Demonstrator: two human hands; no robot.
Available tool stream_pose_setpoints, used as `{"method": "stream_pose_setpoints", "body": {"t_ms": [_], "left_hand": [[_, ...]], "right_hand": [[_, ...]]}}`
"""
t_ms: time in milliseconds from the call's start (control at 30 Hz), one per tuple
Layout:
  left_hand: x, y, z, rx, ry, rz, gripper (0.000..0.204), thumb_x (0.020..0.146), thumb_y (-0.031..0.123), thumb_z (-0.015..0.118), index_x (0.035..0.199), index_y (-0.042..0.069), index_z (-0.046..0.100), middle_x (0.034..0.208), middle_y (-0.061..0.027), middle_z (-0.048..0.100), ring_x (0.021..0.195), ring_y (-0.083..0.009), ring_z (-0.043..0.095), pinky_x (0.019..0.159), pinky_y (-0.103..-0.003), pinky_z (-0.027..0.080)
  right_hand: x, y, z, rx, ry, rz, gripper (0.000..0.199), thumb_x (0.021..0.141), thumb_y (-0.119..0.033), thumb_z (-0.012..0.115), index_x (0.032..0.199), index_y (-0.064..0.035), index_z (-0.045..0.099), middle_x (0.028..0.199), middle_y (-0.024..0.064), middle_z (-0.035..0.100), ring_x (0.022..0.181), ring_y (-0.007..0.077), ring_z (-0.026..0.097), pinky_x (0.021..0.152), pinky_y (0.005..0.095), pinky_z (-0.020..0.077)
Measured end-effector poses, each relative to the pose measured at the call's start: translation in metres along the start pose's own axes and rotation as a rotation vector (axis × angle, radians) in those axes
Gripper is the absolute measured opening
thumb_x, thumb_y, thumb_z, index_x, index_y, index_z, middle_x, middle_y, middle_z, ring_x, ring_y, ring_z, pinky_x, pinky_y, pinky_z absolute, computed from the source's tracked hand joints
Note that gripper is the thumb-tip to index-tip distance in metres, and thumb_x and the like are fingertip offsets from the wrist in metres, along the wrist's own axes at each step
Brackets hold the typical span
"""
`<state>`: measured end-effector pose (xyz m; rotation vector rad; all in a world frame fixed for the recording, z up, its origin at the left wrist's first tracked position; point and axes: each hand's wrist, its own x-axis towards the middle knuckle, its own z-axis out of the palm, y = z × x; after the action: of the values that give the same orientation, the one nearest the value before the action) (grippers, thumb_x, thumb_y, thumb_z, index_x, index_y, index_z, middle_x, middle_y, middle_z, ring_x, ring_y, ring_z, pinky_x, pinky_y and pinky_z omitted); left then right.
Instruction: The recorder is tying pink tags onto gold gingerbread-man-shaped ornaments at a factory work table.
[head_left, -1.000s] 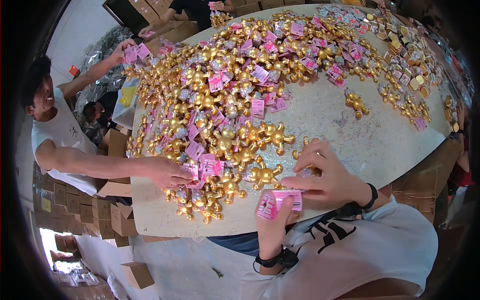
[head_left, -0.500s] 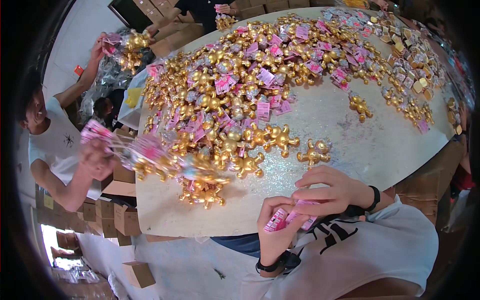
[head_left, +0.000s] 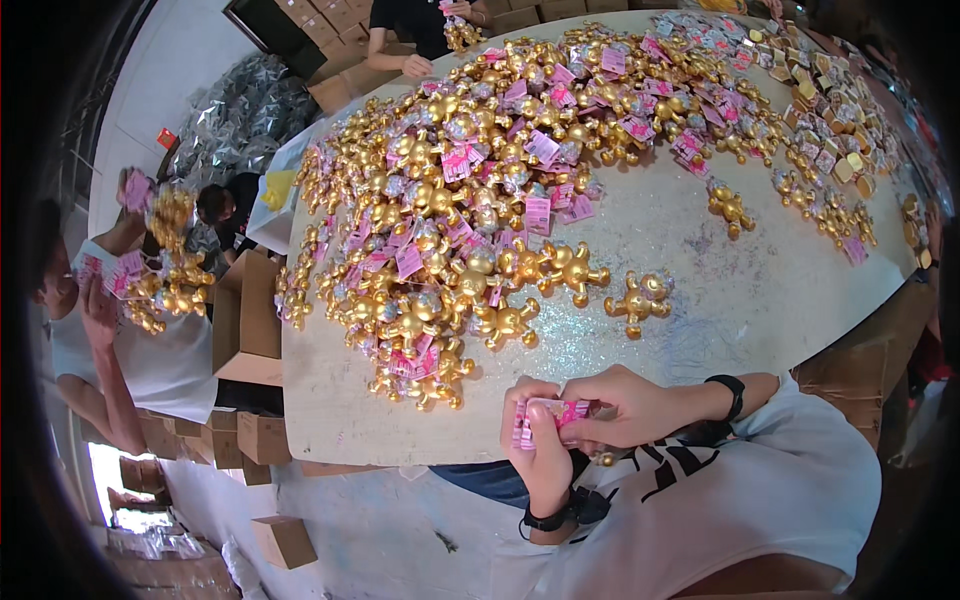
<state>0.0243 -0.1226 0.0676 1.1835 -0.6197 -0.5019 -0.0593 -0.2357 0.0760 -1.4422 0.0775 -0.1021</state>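
Observation:
Close to my body at the near table edge, my left hand (head_left: 540,450) is wrapped round a small stack of pink printed cards (head_left: 522,428), its thumb lying over them. My right hand (head_left: 625,405) meets it from the right, fingers closed on the right end of the pink cards. Whether a bag hangs from the cards is hidden by my hands. A small gold bit (head_left: 606,460) shows below my right hand. Beyond my hands, a single gold bear-shaped figure (head_left: 638,302) lies on the pale table (head_left: 700,340).
A large heap of gold figures (head_left: 430,200) with pink tags covers the table's left and far side. Small square-faced gold pieces (head_left: 835,130) lie at far right. A co-worker at left holds tagged figures (head_left: 175,280); another person (head_left: 410,30) stands at the back. Cardboard boxes (head_left: 250,320) stand at left.
My hands have drawn together, and the pink cards have gone from spread apart to stacked. The co-worker at left has moved back from the table, lifting figures; some stay at the heap's near edge.

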Motion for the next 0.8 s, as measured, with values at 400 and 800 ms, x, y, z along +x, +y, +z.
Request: {"method": "stream_pose_setpoints", "body": {"t_ms": [400,800], "left_hand": [[0.002,-0.006,0.002,0.080,0.083,0.140,0.021,0.097,0.019,0.039,0.090,0.000,0.046,0.083,-0.0102,0.050,0.081,-0.0188,0.049,0.079,-0.031,0.039],[-0.022,0.014,-0.021,-0.011,-0.034,0.022,0.032,0.091,0.032,0.050,0.097,0.003,0.041,0.068,0.0024,0.030,0.054,-0.0041,0.027,0.047,-0.019,0.023]], "right_hand": [[0.030,0.008,-0.018,-0.704,0.052,-0.310,0.019,0.089,-0.021,0.053,0.087,-0.0031,0.059,0.072,0.0151,0.060,0.065,0.0300,0.060,0.058,0.0373,0.0467],[0.158,0.065,-0.212,-1.756,0.323,-0.513,0.020,0.073,-0.020,0.065,0.093,-0.0206,0.065,0.118,0.0014,0.051,0.111,0.0303,0.043,0.095,0.0503,0.0317]]}}
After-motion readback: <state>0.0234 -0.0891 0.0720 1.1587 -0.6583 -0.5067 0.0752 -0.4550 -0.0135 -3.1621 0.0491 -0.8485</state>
